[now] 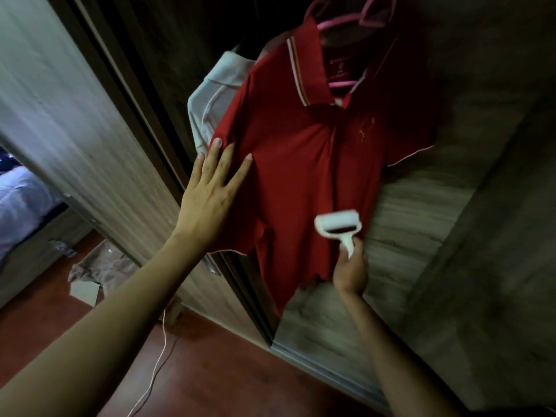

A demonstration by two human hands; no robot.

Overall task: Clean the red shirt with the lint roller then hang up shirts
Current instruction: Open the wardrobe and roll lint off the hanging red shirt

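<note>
A red polo shirt (304, 152) with a white-trimmed collar hangs on a pink hanger (343, 24) against a wooden wardrobe door. My left hand (210, 194) lies flat on the shirt's left side near the sleeve, fingers spread. My right hand (350, 269) grips the handle of a white lint roller (337, 225), whose roll rests on the lower front of the shirt. A white shirt (216, 94) hangs behind the red one, mostly hidden by it.
The wardrobe door (421, 236) fills the right side, and a sliding door panel (75, 130) stands at the left. On the red-brown floor lie a white cable (156, 365), crumpled cloth and a box (90, 281). A bed (18, 200) shows at far left.
</note>
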